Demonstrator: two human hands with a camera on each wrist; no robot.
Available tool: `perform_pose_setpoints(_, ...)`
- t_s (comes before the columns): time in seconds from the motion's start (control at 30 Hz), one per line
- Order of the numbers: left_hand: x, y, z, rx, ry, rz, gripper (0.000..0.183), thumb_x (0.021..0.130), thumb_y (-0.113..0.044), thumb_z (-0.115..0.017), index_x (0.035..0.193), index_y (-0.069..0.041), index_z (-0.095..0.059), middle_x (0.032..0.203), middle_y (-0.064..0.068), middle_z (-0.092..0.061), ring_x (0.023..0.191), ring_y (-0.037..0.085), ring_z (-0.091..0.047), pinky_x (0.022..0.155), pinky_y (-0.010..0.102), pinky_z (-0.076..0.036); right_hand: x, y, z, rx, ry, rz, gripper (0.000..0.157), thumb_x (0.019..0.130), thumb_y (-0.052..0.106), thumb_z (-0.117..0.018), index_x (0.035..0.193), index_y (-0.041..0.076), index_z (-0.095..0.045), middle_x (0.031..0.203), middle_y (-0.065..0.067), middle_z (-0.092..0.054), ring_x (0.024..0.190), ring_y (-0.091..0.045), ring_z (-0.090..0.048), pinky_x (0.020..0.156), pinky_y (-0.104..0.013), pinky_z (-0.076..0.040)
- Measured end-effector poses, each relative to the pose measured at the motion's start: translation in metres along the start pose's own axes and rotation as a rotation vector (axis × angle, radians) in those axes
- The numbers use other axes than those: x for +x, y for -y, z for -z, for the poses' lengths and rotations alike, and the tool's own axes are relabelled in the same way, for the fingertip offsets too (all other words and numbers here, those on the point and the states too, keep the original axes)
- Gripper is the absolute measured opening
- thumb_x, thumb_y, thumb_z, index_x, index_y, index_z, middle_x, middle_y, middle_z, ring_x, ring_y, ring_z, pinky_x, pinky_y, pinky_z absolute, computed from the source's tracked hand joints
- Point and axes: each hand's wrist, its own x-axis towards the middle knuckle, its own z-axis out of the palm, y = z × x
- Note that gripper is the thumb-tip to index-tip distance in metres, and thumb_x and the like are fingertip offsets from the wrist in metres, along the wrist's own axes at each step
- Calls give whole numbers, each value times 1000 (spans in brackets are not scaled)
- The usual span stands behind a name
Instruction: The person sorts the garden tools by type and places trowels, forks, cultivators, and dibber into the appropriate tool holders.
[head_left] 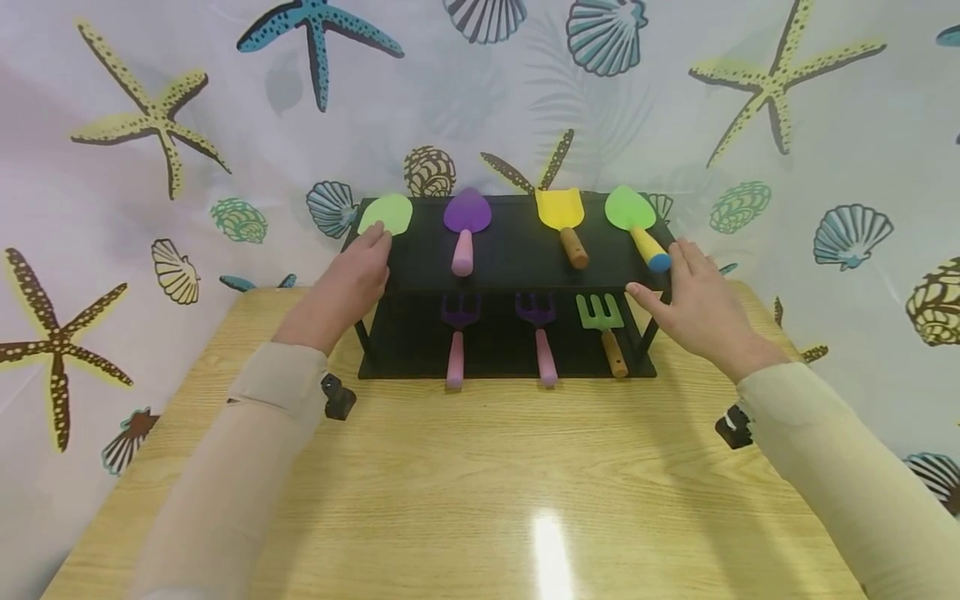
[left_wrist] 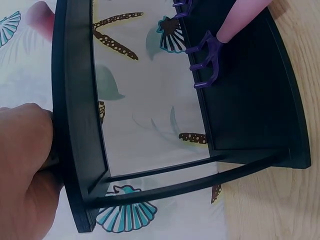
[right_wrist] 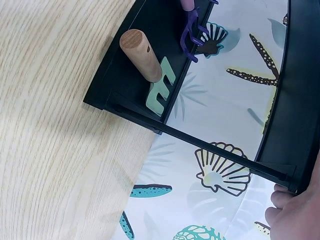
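A light green trowel [head_left: 388,213] lies at the left end of the black rack's top shelf [head_left: 502,237]. My left hand [head_left: 352,271] grips it at the handle end, which the fingers hide. In the left wrist view, that hand [left_wrist: 25,165] is curled close against the shelf's front edge. My right hand [head_left: 705,304] touches the rack's right front corner, fingers straight along the side and thumb at the front edge. Beside those fingers lies a green trowel [head_left: 622,208] with a yellow, blue-tipped handle. Between the hands are a purple trowel [head_left: 467,212] and a yellow shovel [head_left: 560,208].
On the lower shelf [head_left: 405,342] lie two purple forks with pink handles [head_left: 455,358] and a green fork [head_left: 600,312] with a wooden handle [right_wrist: 142,55]. The rack stands on a wooden table [head_left: 450,483], before a curtain [head_left: 480,100] printed with shells and starfish.
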Motion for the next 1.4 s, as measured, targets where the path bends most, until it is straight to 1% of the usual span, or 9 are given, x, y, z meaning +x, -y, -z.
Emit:
perform_pose_setpoints(0.03,1,-1,-1,-150,-21,56,28,97,4,-55,123,14,-61,139,29,-54,137,39,-46,118,39,-38,0,1,0,1,2,1,105,95,70,-38,155,-9,-5,162,-32,-7,149,-52,-11,120,-65,-16)
perform_pose_setpoints(0.07,2,-1,-1,-190,-22,71,29,97,4,-54,123,14,-60,139,30,-53,136,40,-47,116,40,-39,1,1,-1,3,3,3,105,95,70,-38,155,-9,-5,162,-32,-7,149,-52,-11,120,-65,-16)
perform_pose_setpoints(0.13,4,-2,-3,-527,-76,170,35,99,4,-51,130,19,-51,143,33,-47,138,41,-44,113,42,-42,1,2,-1,7,7,6,105,95,70,-38,155,-9,-5,162,-32,-7,149,-51,-11,120,-65,-16)
perform_pose_setpoints(0.2,6,-3,-5,-784,-113,254,43,99,2,-50,137,20,-41,148,33,-42,139,41,-43,111,44,-43,2,2,-2,9,12,8,105,95,70,-38,155,-9,-4,162,-32,-6,149,-51,-10,120,-65,-15)
perform_pose_setpoints(0.33,11,-4,-4,-922,-57,303,45,101,0,-48,141,17,-38,153,32,-35,141,42,-41,113,48,-40,2,1,-2,10,17,5,105,95,70,-38,155,-9,-3,162,-32,-5,149,-51,-9,121,-64,-14)
perform_pose_setpoints(0.53,17,-1,-1,-968,-20,315,47,101,-2,-48,143,15,-36,156,31,-31,141,43,-40,116,49,-37,1,-2,-1,9,14,-2,105,95,70,-38,155,-9,-3,162,-32,-4,149,-52,-9,120,-65,-14)
perform_pose_setpoints(0.93,12,-8,-3,-993,-174,371,56,100,-18,-56,146,9,-37,152,28,-41,142,40,-41,119,48,-34,3,-2,-5,3,22,7,106,95,71,-38,155,-8,-2,163,-31,-3,149,-52,-9,120,-65,-15)
perform_pose_setpoints(1.2,5,-8,-4,-988,-199,384,69,98,-28,-61,152,3,-31,156,23,-36,144,38,-36,119,49,-34,3,-3,-6,-1,8,15,105,95,70,-39,155,-8,-4,162,-32,-6,148,-53,-12,119,-66,-17)
perform_pose_setpoints(1.4,-8,-11,-3,-988,-310,383,73,95,-28,-65,153,0,-31,157,20,-36,145,36,-36,120,48,-34,1,-5,-6,8,9,15,105,95,70,-39,155,-9,-3,162,-32,-5,148,-53,-11,119,-66,-16)
